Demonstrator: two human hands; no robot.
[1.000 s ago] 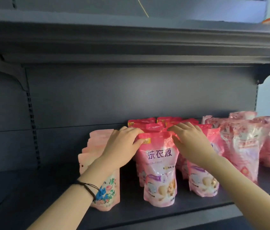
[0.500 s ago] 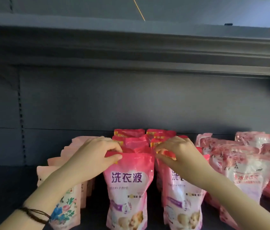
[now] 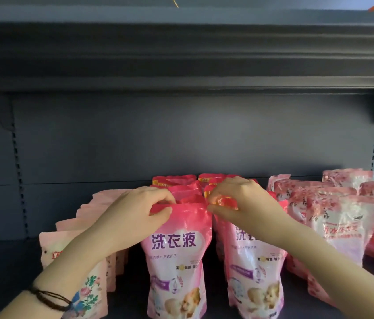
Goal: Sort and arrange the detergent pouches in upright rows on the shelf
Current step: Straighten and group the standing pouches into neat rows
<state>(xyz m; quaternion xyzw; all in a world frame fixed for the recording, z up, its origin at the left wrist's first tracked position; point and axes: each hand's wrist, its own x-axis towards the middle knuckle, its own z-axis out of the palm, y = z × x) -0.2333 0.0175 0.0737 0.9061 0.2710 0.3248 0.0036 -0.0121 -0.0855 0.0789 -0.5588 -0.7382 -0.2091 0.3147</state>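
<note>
– Dark grey shop shelving, with a bare back panel [image 3: 181, 134] and an upper shelf board [image 3: 181, 54] overhead. Which one is being set?

– It's the front pouch [image 3: 176, 261]. It heads the middle column on the shelf [image 3: 4, 272], between the floral pouches [image 3: 89, 288] on the left and the cloudy pink pouches [image 3: 340, 226] on the right. The left hand [image 3: 133, 217] pinches its top left corner, thumb in front and fingers [image 3: 158, 192] curled behind.

– And the right hand [image 3: 248, 203]?

– It's curled too, pinching a red-and-yellow top [image 3: 224, 201] in the next column. The thumb tip touches the front pouch's right corner. I can't tell which pouch that top belongs to.

– How would you finish it well?

– Square the top seam to the shelf edge and let the base settle flat. Then release one corner at a time. It looks like a soft bag, so I'd expect it to slump into its neighbour if it's dropped quickly.

– How does it look?

– Glossy pink, with a crinkled top seam and purple characters across a pale panel. It's upright and faces forward. There's a picture low down, too blurred to name.
</note>
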